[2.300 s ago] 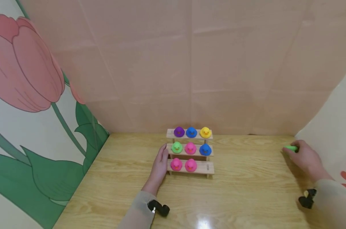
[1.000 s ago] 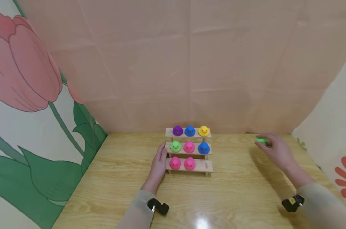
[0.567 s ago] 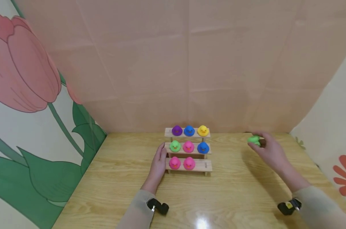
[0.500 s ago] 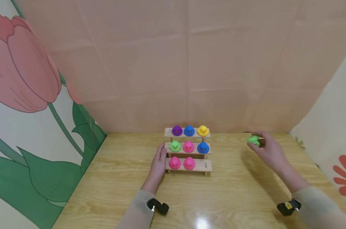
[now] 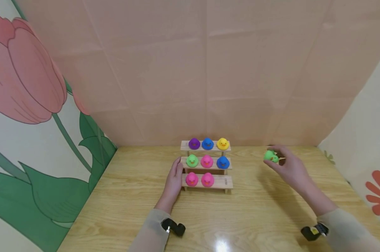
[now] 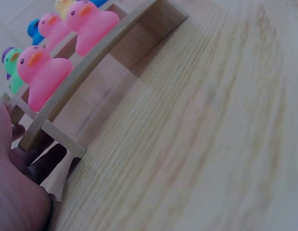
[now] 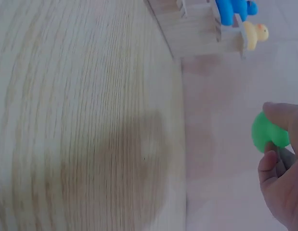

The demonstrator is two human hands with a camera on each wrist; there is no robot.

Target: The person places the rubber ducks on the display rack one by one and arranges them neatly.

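Observation:
A three-tier wooden stand [image 5: 219,181] on the table carries small rubber ducks. My left hand [image 5: 173,182] holds the stand at its left end; in the left wrist view, fingers [image 6: 50,161] reach in behind the front leg, below the lowest shelf. My right hand [image 5: 290,168] pinches a green rubber duck [image 5: 269,156] between thumb and fingertips, raised over the table to the right of the stand. The duck's orange beak shows in the head view. Two pink ducks [image 5: 207,179] sit on the lowest shelf, with bare wood at its right end.
The middle shelf bears a green duck [image 5: 192,160], a pink duck [image 5: 207,161] and a blue duck [image 5: 223,162]. On top are a purple duck [image 5: 194,143], a blue duck [image 5: 207,144] and a yellow duck [image 5: 222,144]. A pinkish wall covering [image 5: 164,87] rises behind the table [image 5: 130,196].
My right hand has carried the green duck leftward from the table's right edge toward the stand, and the duck has turned so its face shows. The left hand stays at the stand.

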